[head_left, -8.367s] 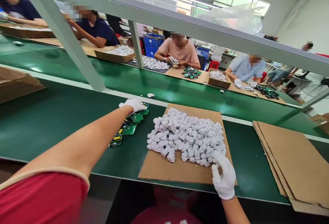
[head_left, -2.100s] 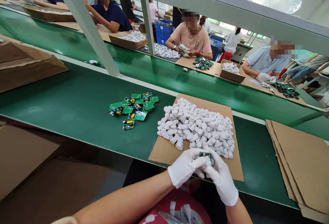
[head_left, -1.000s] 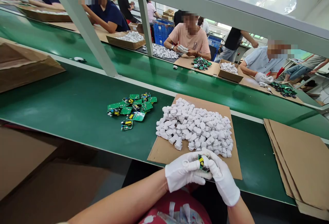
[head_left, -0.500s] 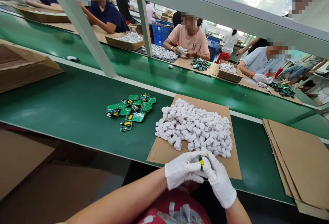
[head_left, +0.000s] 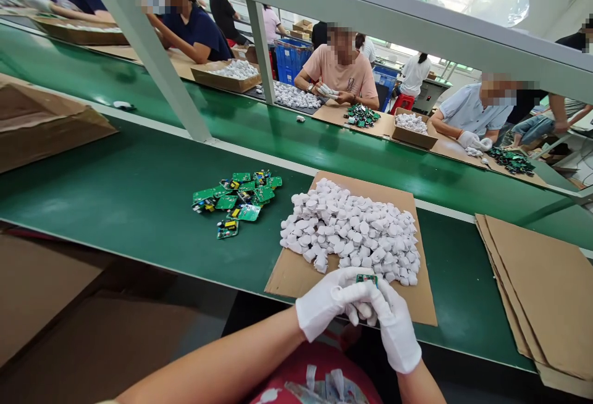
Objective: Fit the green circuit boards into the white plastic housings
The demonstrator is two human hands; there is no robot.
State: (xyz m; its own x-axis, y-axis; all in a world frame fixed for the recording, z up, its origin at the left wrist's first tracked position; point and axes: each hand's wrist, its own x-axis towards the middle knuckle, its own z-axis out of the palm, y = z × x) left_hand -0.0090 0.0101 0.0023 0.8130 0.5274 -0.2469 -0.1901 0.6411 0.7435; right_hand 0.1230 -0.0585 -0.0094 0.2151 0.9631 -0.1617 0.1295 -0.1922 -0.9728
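Observation:
Both of my hands wear white gloves and meet at the near edge of a cardboard sheet [head_left: 290,274]. Between them is a small green circuit board [head_left: 367,279], its upper edge showing above the fingers. My left hand [head_left: 327,302] is closed on the board from the left, and my right hand [head_left: 393,317] is closed on it from the right. The rest of the board, and anything else in the fingers, is hidden. Just beyond lies a heap of small white plastic housings [head_left: 354,228] on the cardboard. To the left, several loose green circuit boards [head_left: 248,197] lie on the green bench.
Flat cardboard sheets [head_left: 542,293] are stacked at the right, and a cardboard box [head_left: 46,120] stands at the left. A slanting metal post [head_left: 152,52] rises from the bench. Past the green conveyor belt [head_left: 259,126], co-workers [head_left: 345,70] handle similar parts. One white piece [head_left: 300,119] rides the belt.
The circuit board has turned in my hands: its yellow component no longer shows, and my fingers have closed further around it. White pieces on the belt have shifted left.

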